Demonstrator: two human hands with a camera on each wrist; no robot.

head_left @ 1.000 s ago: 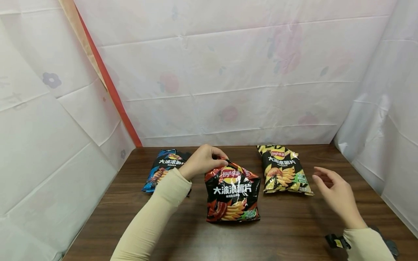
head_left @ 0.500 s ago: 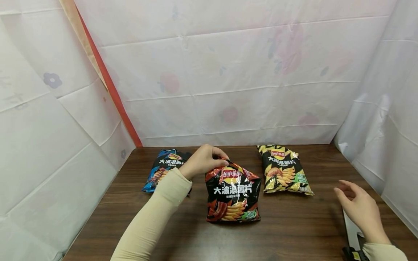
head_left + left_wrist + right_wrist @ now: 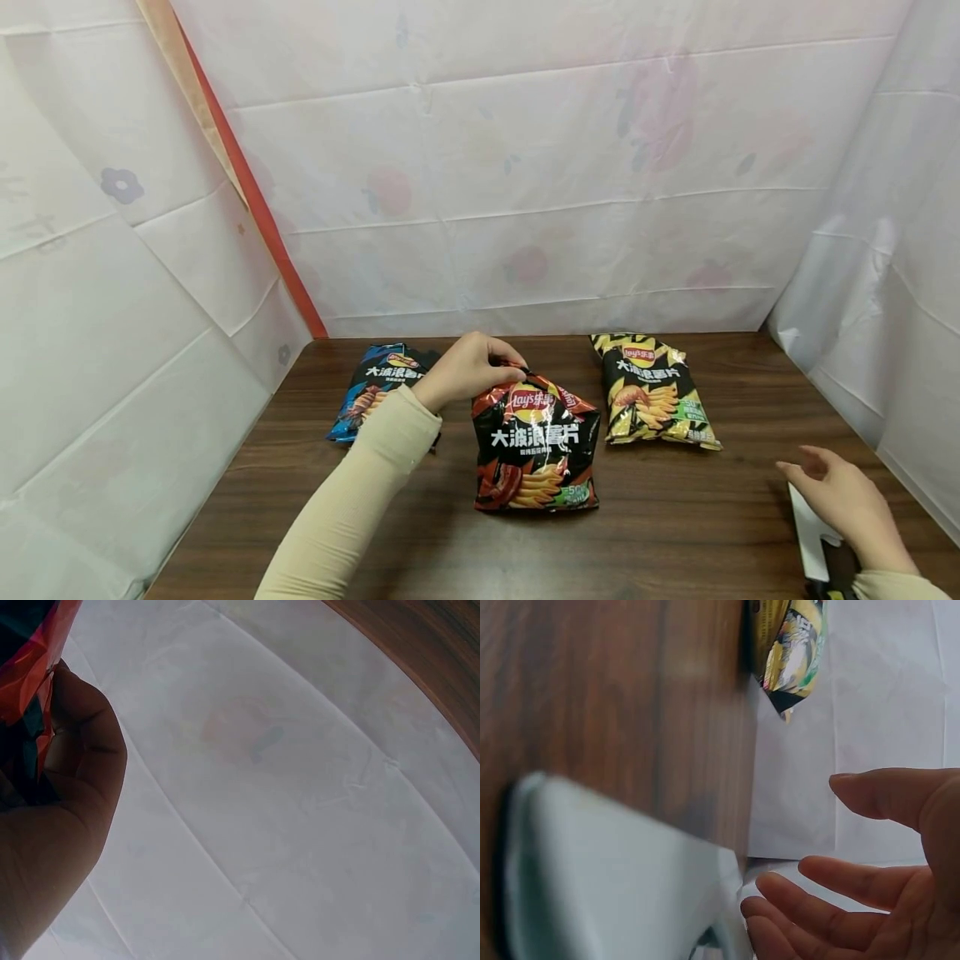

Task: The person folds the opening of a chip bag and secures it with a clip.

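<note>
One shiny red-black chip bag (image 3: 536, 454), contents hidden, left hand (image 3: 471, 369) pinching its top; shiny blue-black bag (image 3: 375, 392) at its 10 o'clock, yellow-black bag (image 3: 651, 393) at 2, right hand (image 3: 849, 502) loose around 3.

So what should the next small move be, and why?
Probably the left hand easing its pinch on the glossy red and black chip bag: the bag's bottom appears to rest on the dark brown wooden table, and the right hand sits apart from it, holding nothing.
</note>
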